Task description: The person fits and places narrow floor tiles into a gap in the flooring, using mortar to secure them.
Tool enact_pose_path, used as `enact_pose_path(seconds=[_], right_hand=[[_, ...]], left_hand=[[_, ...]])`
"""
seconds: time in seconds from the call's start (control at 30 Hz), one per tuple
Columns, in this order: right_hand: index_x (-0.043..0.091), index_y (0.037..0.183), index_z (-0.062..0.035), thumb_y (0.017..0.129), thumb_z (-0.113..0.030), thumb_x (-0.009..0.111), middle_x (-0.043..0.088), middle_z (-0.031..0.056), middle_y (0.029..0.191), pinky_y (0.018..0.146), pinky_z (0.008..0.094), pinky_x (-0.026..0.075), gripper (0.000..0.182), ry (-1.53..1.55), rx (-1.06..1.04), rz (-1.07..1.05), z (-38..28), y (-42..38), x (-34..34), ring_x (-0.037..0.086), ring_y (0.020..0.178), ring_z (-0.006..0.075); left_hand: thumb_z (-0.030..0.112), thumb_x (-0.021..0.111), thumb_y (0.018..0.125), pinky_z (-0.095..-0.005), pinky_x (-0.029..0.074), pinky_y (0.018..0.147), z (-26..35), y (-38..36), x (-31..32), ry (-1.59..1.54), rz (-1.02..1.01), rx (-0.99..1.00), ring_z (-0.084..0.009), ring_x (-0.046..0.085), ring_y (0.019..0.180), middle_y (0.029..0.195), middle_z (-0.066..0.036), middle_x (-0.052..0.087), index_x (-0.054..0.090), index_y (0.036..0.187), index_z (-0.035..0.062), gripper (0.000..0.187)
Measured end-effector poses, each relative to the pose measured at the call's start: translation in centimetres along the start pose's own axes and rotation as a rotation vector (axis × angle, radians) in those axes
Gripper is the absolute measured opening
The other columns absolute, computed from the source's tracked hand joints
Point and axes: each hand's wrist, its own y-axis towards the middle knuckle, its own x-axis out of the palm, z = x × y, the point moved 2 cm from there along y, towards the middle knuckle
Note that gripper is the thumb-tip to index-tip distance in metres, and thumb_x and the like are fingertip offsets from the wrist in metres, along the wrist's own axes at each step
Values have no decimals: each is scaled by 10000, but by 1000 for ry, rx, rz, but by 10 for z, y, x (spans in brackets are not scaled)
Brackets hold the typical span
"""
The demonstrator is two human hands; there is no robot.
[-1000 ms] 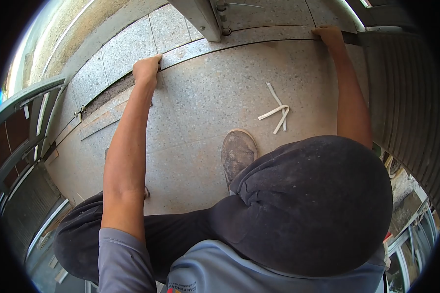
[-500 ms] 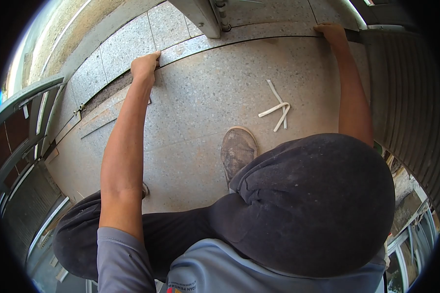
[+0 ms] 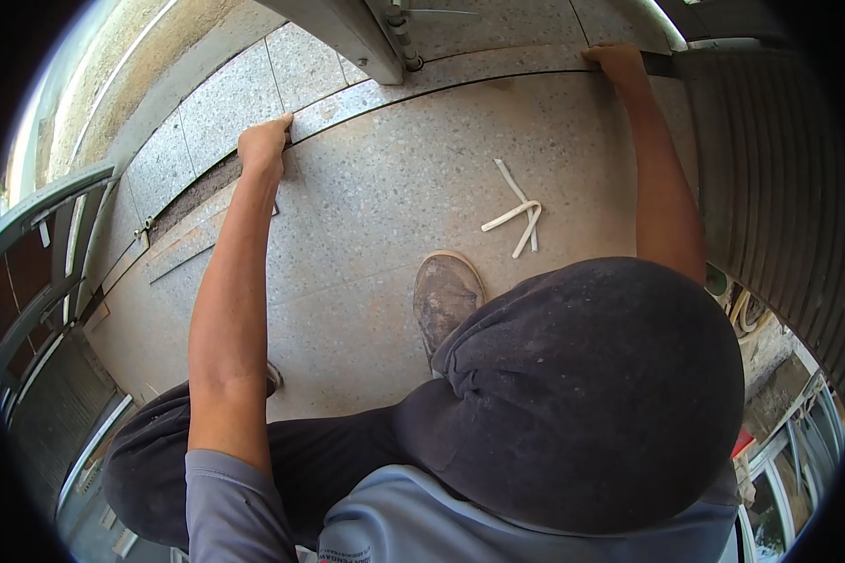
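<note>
A long, narrow terrazzo strip [image 3: 498, 62] lies in line with the floor joint, between my two hands. My left hand [image 3: 264, 147] is closed at the strip's left end, thumb and fingers pressed together around its edge. Further right, my right hand [image 3: 618, 64] grips the other end, fingers curled by the dark joint line. Left of my left hand runs an open, rough-bottomed gap [image 3: 197, 195] between tiles. Exactly how far the fingertips reach under the strip is hidden.
Bent white strips [image 3: 516, 208] lie on the terrazzo floor [image 3: 376, 178] ahead of my shoe [image 3: 448, 291]. A metal post [image 3: 371, 47] stands just beyond the joint. Flat narrow pieces [image 3: 183, 263] rest at left. A ribbed shutter-like panel [image 3: 770, 188] borders the right side.
The whole view has shifted slightly, so the floor, post and hands appear a little further left and lower. Both hands keep their hold at the strip's ends.
</note>
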Motion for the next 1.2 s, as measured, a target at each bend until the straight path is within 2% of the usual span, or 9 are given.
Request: enact_pose_path(seconds=[0.13,0.23,0.43,0.63,0.83,1.0,1.1,1.2], right_hand=[[791,937,-26,788,-251,792,740,84,815,760,364,517,270,-53,-20,52,-1,1,0,668,774,183],[798,1003,-21,814,-220,765,754,59,902,812,314,489,276,-34,24,-6,0,1,-2,651,855,157],[801,1013,-31,817,-223,770,757,53,906,820,317,491,276,-200,-70,-18,1,5,0,654,859,151],[800,1041,-36,823,-220,766,759,76,954,864,337,489,287,-47,30,27,-1,-1,-1,657,916,173],[798,1057,-37,827,-213,762,763,88,997,897,344,485,292,-23,85,-13,-7,-3,-3,664,961,195],[796,1055,-27,825,-193,756,761,91,979,882,342,486,286,-6,34,-15,-5,-2,-4,658,936,188],[794,1050,-20,816,-172,757,760,84,964,861,340,491,283,-6,-6,-26,1,3,2,654,914,181],[796,1040,-20,805,-153,759,759,72,947,833,335,496,272,-7,8,-1,-1,1,-5,651,880,180]], left_hand=[[334,826,818,-355,485,741,-3,4,0,-5,-7,9,-215,661,765,838,-106,746,767,822,-10,349],[335,827,817,-357,485,742,1,-1,-1,17,7,0,-216,661,765,839,-106,746,764,813,-8,349],[334,827,819,-362,485,742,6,-7,-1,20,18,-11,-223,662,769,844,-108,747,757,803,-11,352],[322,823,827,-371,482,739,5,-7,-3,19,-9,15,-231,660,767,833,-112,742,750,794,-16,347],[323,822,829,-367,487,749,8,-10,-4,16,14,-18,-237,668,789,838,-115,742,750,803,-22,353],[357,801,841,-369,493,777,0,0,-1,81,-10,60,-231,679,823,873,-127,754,763,833,-18,377],[367,787,847,-373,490,775,-2,2,0,99,28,38,-225,682,823,891,-133,759,770,853,-15,383],[352,785,849,-368,483,755,-3,2,-2,20,-38,47,-221,676,808,880,-132,755,768,861,-22,375]])
